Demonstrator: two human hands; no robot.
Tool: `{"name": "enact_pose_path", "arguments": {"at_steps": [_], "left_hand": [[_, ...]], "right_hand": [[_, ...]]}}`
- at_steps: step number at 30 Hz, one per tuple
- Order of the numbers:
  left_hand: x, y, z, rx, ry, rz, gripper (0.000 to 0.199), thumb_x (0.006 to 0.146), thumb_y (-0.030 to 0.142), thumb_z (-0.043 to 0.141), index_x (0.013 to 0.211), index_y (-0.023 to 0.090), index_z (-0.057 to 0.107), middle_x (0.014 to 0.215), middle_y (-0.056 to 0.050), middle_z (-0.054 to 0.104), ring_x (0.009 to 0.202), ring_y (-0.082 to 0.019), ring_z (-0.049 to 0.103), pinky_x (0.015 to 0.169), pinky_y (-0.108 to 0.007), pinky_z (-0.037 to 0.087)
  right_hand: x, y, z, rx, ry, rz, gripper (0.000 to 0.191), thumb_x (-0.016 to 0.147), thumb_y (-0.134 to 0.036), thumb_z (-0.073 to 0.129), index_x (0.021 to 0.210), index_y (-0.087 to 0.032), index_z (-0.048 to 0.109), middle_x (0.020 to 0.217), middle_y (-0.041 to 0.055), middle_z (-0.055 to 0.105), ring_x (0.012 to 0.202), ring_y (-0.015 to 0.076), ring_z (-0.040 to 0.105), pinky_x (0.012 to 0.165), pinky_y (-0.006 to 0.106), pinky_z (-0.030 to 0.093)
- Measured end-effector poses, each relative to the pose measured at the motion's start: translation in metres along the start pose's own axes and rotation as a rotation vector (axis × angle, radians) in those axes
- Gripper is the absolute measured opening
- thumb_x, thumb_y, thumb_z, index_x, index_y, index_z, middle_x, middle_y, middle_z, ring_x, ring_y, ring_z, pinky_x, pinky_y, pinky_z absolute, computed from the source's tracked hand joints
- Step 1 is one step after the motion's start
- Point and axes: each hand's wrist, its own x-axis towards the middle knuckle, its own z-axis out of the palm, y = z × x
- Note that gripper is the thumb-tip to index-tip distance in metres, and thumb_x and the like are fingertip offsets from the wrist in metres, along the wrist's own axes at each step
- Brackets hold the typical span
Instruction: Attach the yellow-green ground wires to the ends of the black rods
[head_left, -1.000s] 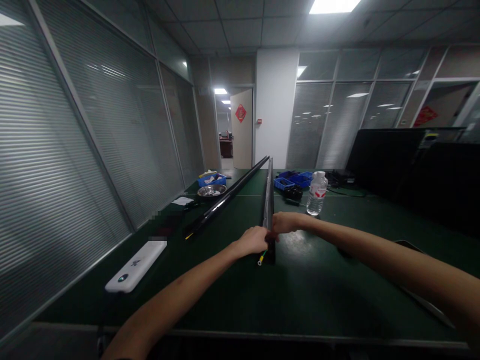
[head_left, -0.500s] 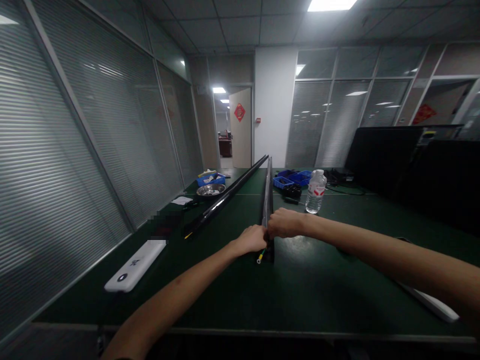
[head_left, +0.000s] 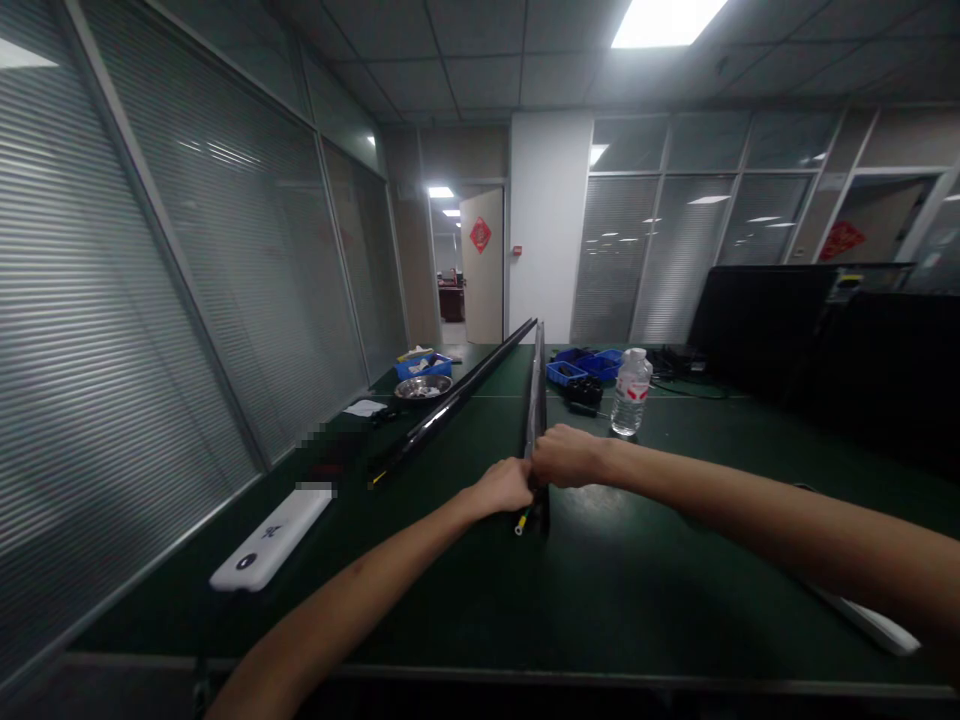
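Note:
A long black bar (head_left: 538, 385) with a greyish, shiny top face runs away from me along the green table. Near its close end, my right hand (head_left: 568, 456) is closed on it from the right. My left hand (head_left: 505, 486) is closed on the same end from the left, its fingertips hidden and touching the right hand. Below the left hand, a short yellow-green wire with a ring terminal (head_left: 520, 527) sticks out from the bar's end. A second long black bar (head_left: 457, 400) lies slanted on the left, with a yellow wire tip (head_left: 378, 480) at its near end.
White box-shaped device (head_left: 274, 540) at left. A metal bowl (head_left: 423, 388) and a blue bin (head_left: 409, 369) stand beyond the slanted bar. Blue trays (head_left: 566, 374), a water bottle (head_left: 631, 395) and dark monitors (head_left: 772, 320) are at right. A white object (head_left: 874, 622) lies under my right forearm.
The whole view has shifted slightly downward in the picture as the head tilts up. Both hands keep their hold on the bar's near end, with hardly any other movement.

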Motion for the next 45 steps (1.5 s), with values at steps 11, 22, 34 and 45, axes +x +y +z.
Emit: {"name": "enact_pose_path", "arguments": {"at_steps": [11, 22, 34, 45], "left_hand": [[0.0, 0.003, -0.003, -0.056, -0.013, 0.033, 0.028, 0.081, 0.019, 0.062, 0.108, 0.022, 0.069, 0.106, -0.007, 0.073, 0.093, -0.023, 0.069, 0.068, -0.024, 0.049], [-0.002, 0.002, -0.002, -0.071, -0.005, 0.031, 0.019, 0.081, 0.021, 0.062, 0.099, 0.02, 0.068, 0.101, -0.007, 0.073, 0.087, -0.021, 0.069, 0.066, -0.022, 0.048], [0.003, -0.004, 0.002, -0.084, -0.038, 0.099, 0.029, 0.082, 0.017, 0.059, 0.109, 0.021, 0.068, 0.108, -0.006, 0.072, 0.095, -0.021, 0.068, 0.077, -0.022, 0.05], [-0.001, -0.001, -0.002, -0.098, -0.04, 0.05, 0.024, 0.082, 0.02, 0.061, 0.105, 0.02, 0.068, 0.106, -0.006, 0.072, 0.09, -0.02, 0.069, 0.069, -0.021, 0.049]], "right_hand": [[0.007, 0.003, 0.006, 0.197, -0.077, 0.262, 0.033, 0.088, -0.032, 0.056, 0.101, -0.011, 0.077, 0.1, 0.0203, 0.074, 0.091, 0.0317, 0.073, 0.069, 0.032, 0.053], [-0.006, 0.003, 0.005, -0.039, 0.056, -0.036, 0.027, 0.091, -0.03, 0.054, 0.094, -0.015, 0.077, 0.089, 0.0148, 0.076, 0.085, 0.029, 0.073, 0.071, 0.033, 0.052], [0.013, 0.016, 0.005, 0.377, -0.177, 0.25, 0.029, 0.082, -0.035, 0.06, 0.085, -0.015, 0.08, 0.087, 0.0103, 0.076, 0.081, 0.0221, 0.072, 0.063, 0.023, 0.048], [-0.003, 0.008, 0.007, 0.149, -0.016, 0.13, 0.031, 0.089, -0.038, 0.056, 0.093, -0.016, 0.079, 0.091, 0.0132, 0.076, 0.084, 0.026, 0.072, 0.068, 0.029, 0.049]]}}
